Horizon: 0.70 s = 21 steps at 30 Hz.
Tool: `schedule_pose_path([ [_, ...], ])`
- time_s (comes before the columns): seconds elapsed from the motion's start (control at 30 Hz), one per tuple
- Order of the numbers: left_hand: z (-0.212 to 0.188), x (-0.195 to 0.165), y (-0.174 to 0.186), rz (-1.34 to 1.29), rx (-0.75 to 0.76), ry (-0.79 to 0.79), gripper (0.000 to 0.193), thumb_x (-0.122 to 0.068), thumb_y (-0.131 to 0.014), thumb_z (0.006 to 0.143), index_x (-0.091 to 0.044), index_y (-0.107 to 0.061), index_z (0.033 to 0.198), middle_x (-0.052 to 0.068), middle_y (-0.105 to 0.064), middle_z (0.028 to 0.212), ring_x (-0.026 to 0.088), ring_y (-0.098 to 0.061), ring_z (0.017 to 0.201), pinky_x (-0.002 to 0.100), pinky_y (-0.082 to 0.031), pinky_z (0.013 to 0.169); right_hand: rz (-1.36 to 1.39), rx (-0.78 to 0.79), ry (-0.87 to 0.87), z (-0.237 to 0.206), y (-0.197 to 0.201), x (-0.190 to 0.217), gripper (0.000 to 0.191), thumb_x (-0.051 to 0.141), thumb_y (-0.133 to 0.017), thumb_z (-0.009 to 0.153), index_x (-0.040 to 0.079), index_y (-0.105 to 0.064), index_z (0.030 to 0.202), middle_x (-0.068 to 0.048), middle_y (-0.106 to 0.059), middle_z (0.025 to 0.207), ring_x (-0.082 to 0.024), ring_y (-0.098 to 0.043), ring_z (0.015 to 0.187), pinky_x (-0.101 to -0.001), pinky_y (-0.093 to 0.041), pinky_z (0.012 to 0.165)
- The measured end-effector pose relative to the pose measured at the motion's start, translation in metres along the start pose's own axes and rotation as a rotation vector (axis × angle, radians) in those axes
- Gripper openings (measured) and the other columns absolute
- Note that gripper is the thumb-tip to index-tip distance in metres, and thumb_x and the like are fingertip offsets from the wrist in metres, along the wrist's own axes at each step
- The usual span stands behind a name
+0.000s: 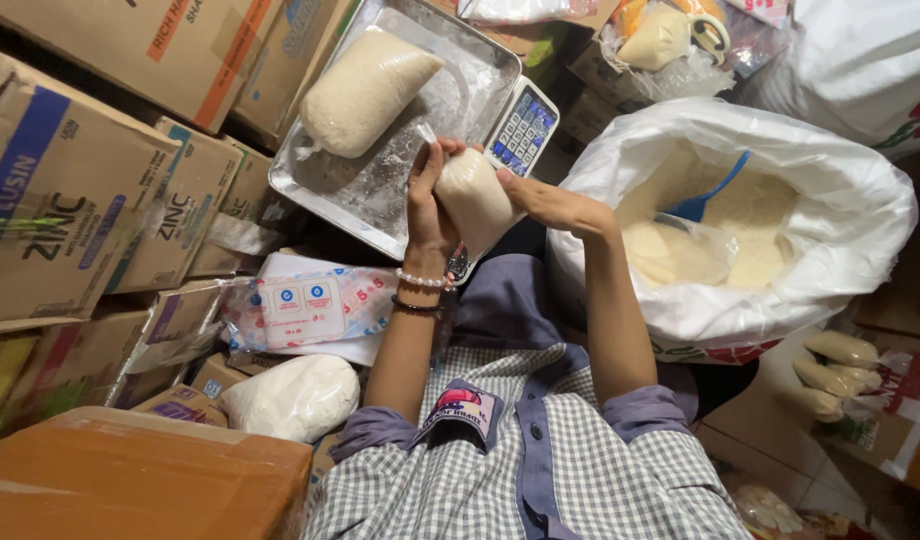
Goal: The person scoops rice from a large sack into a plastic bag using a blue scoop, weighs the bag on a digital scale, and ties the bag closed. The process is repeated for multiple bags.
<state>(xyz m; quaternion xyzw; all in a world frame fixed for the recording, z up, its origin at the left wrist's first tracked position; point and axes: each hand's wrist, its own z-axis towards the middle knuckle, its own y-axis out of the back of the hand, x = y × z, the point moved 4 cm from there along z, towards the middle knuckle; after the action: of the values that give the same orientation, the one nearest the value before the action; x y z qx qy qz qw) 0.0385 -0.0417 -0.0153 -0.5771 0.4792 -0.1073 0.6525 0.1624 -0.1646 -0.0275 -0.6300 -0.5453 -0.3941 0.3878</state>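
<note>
One filled bag [365, 92] already lay on the scale tray [380, 190], and a few more sat off to the right [830, 375], though the big sack [860, 200] looked far from used up. Both hands, left [428, 205] and right [540, 200], had fingers wrapped around a small bag [475, 200] held just over the tray's near edge. Its long axis ran tilted, with the neck pointing up-left toward the tray.

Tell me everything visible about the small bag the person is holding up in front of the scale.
The small bag is clear thin plastic packed full of pale cream granular stuff, plump and oblong, tilted with its twisted neck up-left. The left hand grips its neck and side; the right hand presses its other side. It is held in the air before the metal scale tray, not resting on it.
</note>
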Motion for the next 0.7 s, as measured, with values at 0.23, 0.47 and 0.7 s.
schedule_pose_path([
  [0.23,0.002,0.010,-0.004,-0.023,-0.010,0.064,0.029,-0.034,-0.056,0.107,-0.007,-0.065,0.109,0.007,-0.065,0.110,0.032,-0.064,0.122,0.048,-0.054,0.104,0.131,-0.284,0.085,-0.022,-0.013,0.004,0.062,0.052,-0.043,0.109,0.001,-0.057,0.142,-0.005,-0.063,0.118,-0.012,-0.058,0.100,-0.0295,-0.051,0.084],
  [0.47,0.011,0.026,-0.010,-0.159,0.017,0.059,0.028,-0.035,-0.054,0.109,-0.008,-0.064,0.111,0.004,-0.065,0.114,0.029,-0.060,0.128,0.047,-0.048,0.112,0.763,-0.488,0.355,-0.049,-0.040,0.009,0.063,0.043,-0.069,0.098,0.004,-0.049,0.143,-0.012,-0.064,0.127,-0.022,-0.068,0.111,-0.0391,-0.063,0.086],
  [0.7,0.005,0.046,-0.026,0.020,0.087,0.138,0.038,-0.041,-0.048,0.112,-0.006,-0.061,0.118,0.016,-0.067,0.123,0.029,-0.061,0.116,0.043,-0.052,0.102,0.768,-0.672,0.435,-0.075,-0.053,0.004,0.069,0.011,-0.081,0.089,0.003,-0.044,0.146,-0.011,-0.059,0.133,-0.020,-0.063,0.120,-0.0359,-0.062,0.090],
])
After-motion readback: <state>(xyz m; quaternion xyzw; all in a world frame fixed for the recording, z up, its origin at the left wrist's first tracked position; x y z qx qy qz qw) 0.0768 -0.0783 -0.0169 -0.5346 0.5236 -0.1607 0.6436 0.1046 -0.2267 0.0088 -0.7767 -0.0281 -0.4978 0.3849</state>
